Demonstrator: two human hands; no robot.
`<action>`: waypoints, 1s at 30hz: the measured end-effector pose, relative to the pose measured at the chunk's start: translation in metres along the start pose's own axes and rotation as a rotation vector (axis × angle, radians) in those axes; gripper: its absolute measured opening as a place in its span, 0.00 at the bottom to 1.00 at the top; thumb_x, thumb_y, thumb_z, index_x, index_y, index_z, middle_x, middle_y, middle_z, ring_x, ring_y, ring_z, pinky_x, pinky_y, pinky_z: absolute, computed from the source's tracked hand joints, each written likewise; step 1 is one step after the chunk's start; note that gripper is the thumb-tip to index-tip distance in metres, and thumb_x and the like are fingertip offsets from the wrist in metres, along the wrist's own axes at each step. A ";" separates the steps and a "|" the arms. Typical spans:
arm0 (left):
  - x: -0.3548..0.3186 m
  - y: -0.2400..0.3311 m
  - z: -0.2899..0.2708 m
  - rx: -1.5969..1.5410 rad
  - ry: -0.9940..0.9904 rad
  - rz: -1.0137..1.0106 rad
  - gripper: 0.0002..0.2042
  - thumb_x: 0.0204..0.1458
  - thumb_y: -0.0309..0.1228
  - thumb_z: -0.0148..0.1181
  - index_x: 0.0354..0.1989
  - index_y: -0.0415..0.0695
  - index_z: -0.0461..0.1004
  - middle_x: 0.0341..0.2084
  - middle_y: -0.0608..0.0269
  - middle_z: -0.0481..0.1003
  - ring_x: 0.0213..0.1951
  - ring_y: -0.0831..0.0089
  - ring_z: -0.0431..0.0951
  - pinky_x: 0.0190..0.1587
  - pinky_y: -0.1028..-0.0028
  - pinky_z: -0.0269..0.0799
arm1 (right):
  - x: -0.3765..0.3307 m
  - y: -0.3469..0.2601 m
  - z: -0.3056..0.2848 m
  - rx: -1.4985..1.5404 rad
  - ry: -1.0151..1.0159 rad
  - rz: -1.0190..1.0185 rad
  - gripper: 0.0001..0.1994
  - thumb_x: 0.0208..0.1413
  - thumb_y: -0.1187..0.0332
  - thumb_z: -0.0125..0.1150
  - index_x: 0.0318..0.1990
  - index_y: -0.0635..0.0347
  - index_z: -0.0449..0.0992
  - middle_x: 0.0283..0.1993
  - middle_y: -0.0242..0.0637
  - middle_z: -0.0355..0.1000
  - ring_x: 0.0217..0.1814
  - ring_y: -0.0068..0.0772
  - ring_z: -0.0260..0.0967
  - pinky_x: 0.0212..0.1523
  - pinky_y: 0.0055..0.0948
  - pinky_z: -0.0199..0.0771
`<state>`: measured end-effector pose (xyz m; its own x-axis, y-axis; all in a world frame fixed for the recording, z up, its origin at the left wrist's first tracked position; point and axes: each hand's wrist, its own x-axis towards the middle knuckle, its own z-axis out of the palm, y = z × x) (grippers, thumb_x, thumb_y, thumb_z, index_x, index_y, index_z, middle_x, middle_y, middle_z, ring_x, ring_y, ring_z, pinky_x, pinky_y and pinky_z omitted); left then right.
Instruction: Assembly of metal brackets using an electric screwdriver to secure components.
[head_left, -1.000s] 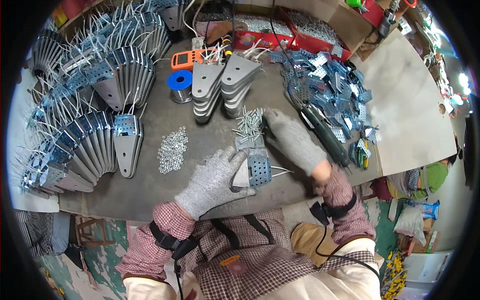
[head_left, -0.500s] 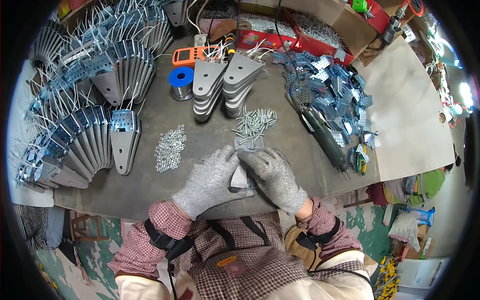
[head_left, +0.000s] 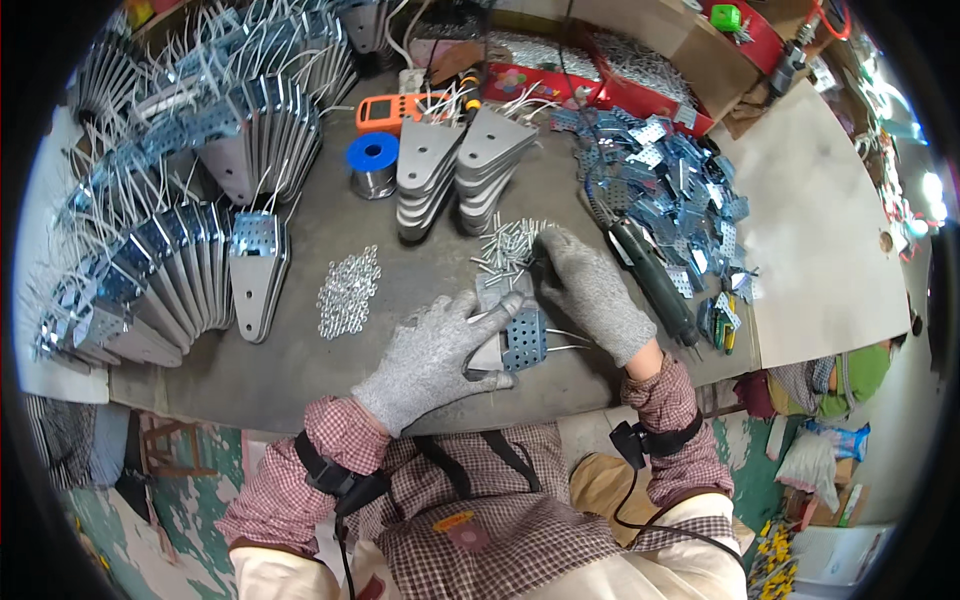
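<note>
My left hand (head_left: 430,352), in a grey knit glove, lies over a flat grey tapered lamp-like part on the table, thumb and fingers gripping its two sides. A blue perforated metal plate (head_left: 525,338) sits on that part, with two white wires (head_left: 568,341) sticking out to the right. Gloved likewise, my right hand (head_left: 597,295) reaches to the right edge of a pile of small screws (head_left: 507,250); its fingers are curled together, their tips partly hidden. Left of my hands is a heap of small nuts (head_left: 349,292).
Two stacks of grey tapered parts (head_left: 427,165) stand ahead, beside a solder spool (head_left: 372,165) and an orange meter (head_left: 400,110). Rows of assembled parts (head_left: 160,270) fill the left. A dark power screwdriver (head_left: 652,280) and a heap of perforated plates (head_left: 670,180) lie right.
My right hand has left the grey part and moved up and right to the screw pile. This uncovers the perforated plate and wires. My left hand still grips the part.
</note>
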<state>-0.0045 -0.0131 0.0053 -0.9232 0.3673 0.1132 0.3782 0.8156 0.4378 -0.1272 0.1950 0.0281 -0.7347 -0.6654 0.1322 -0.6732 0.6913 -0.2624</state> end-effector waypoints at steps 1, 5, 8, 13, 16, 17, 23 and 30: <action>0.000 0.000 0.001 -0.006 0.008 -0.001 0.45 0.47 0.63 0.66 0.72 0.54 0.62 0.49 0.52 0.69 0.53 0.54 0.73 0.54 0.56 0.72 | -0.004 0.004 0.005 -0.019 0.017 -0.002 0.19 0.52 0.73 0.64 0.51 0.64 0.69 0.51 0.52 0.73 0.53 0.55 0.73 0.52 0.47 0.76; 0.000 0.000 0.004 -0.030 0.022 -0.004 0.45 0.46 0.62 0.66 0.72 0.53 0.62 0.52 0.50 0.69 0.54 0.52 0.73 0.56 0.56 0.71 | 0.001 0.004 0.015 -0.156 -0.050 -0.078 0.15 0.56 0.72 0.60 0.51 0.63 0.70 0.49 0.51 0.73 0.54 0.53 0.73 0.52 0.47 0.76; 0.000 0.001 0.002 -0.043 0.005 -0.019 0.45 0.46 0.62 0.66 0.72 0.52 0.62 0.52 0.50 0.69 0.55 0.52 0.73 0.57 0.56 0.71 | 0.007 0.002 0.007 -0.136 -0.066 -0.081 0.14 0.55 0.74 0.60 0.49 0.63 0.70 0.47 0.51 0.72 0.52 0.54 0.73 0.52 0.46 0.76; 0.000 0.001 0.001 -0.045 -0.009 -0.043 0.44 0.47 0.59 0.67 0.72 0.52 0.62 0.53 0.50 0.69 0.56 0.53 0.72 0.57 0.56 0.71 | -0.041 -0.041 -0.030 0.411 -0.143 -0.135 0.16 0.52 0.79 0.60 0.50 0.60 0.72 0.45 0.45 0.70 0.49 0.49 0.72 0.52 0.42 0.75; -0.002 -0.003 0.006 -0.059 0.027 -0.027 0.44 0.46 0.56 0.69 0.72 0.51 0.62 0.54 0.50 0.68 0.57 0.53 0.72 0.57 0.56 0.72 | -0.059 -0.051 0.001 0.388 -0.152 -0.275 0.16 0.52 0.77 0.62 0.50 0.56 0.74 0.46 0.40 0.71 0.52 0.43 0.71 0.55 0.40 0.73; -0.002 -0.004 0.006 -0.045 0.019 -0.030 0.44 0.46 0.55 0.69 0.72 0.51 0.61 0.54 0.50 0.68 0.57 0.53 0.72 0.57 0.56 0.72 | -0.062 -0.052 0.004 0.340 -0.174 -0.271 0.15 0.55 0.73 0.61 0.51 0.56 0.74 0.49 0.41 0.71 0.56 0.44 0.70 0.59 0.42 0.72; -0.001 0.011 -0.003 -0.108 0.003 -0.155 0.45 0.42 0.48 0.74 0.70 0.49 0.61 0.46 0.52 0.69 0.49 0.52 0.74 0.54 0.57 0.74 | -0.094 -0.065 0.014 0.274 -0.139 -0.116 0.23 0.56 0.75 0.59 0.61 0.57 0.70 0.56 0.43 0.71 0.61 0.46 0.68 0.63 0.42 0.68; -0.001 0.069 -0.006 -1.144 -0.174 -0.307 0.23 0.60 0.33 0.65 0.61 0.41 0.68 0.49 0.60 0.76 0.52 0.70 0.75 0.57 0.68 0.72 | -0.142 -0.077 0.033 0.762 0.297 0.195 0.20 0.61 0.76 0.54 0.61 0.70 0.67 0.61 0.55 0.69 0.50 0.50 0.73 0.52 0.48 0.76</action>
<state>0.0219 0.0401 0.0408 -0.9094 0.3539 -0.2184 -0.2181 0.0414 0.9751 0.0312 0.2268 -0.0019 -0.8953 -0.3783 0.2352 -0.3696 0.3363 -0.8662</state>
